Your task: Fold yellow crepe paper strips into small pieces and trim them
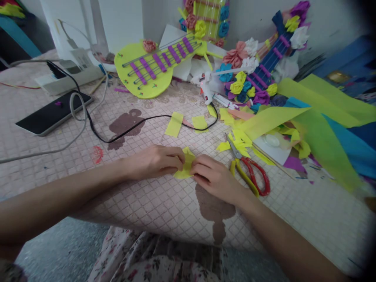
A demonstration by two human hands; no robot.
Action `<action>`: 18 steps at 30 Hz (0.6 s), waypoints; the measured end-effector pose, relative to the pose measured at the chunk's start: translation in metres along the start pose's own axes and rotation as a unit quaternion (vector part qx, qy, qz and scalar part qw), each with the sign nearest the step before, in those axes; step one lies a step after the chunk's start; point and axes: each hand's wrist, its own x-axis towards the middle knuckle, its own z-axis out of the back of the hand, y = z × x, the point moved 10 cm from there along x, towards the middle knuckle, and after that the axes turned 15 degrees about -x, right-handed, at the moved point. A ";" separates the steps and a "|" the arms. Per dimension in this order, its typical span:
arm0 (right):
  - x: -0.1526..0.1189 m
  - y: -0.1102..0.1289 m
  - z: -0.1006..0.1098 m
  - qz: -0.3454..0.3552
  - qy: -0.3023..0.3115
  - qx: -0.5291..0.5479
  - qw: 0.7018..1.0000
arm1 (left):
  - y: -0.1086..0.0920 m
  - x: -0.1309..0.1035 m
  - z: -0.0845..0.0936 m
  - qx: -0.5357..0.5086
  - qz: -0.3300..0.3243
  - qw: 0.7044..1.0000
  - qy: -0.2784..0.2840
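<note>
A small piece of yellow paper (187, 166) lies between my two hands near the table's front edge. From the left, my left hand (157, 161) pinches its left side with curled fingers. Against its right side, my right hand (216, 178) is closed too, fingertips on the paper. Just beyond them are two flat yellow paper pieces, one longer (174, 124) and one squarer (199, 123). To the right of my right hand lie red-handled scissors (255, 172) and a yellow-handled tool (245, 178), close together beside cut yellow scraps (239, 141).
A white glue gun (207, 92) stands at the back middle, its black cord looping across the table. Decorated paper guitars (147, 70) lean behind it. A dark phone (54, 111) and power strip (70, 74) are at left. Crepe paper sheets (320, 141) cover the right side.
</note>
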 end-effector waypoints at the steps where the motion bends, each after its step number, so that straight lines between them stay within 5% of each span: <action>1: 0.000 0.000 0.000 -0.003 -0.001 0.007 1.000 | 0.001 0.000 0.000 -0.024 0.002 1.000 -0.003; 11: 0.001 -0.010 -0.003 -0.047 0.039 0.110 0.992 | 0.002 0.004 -0.005 -0.115 0.009 0.993 0.032; 18: 0.002 -0.019 -0.001 -0.101 0.033 0.146 0.984 | 0.012 0.004 -0.004 -0.153 0.058 0.986 0.006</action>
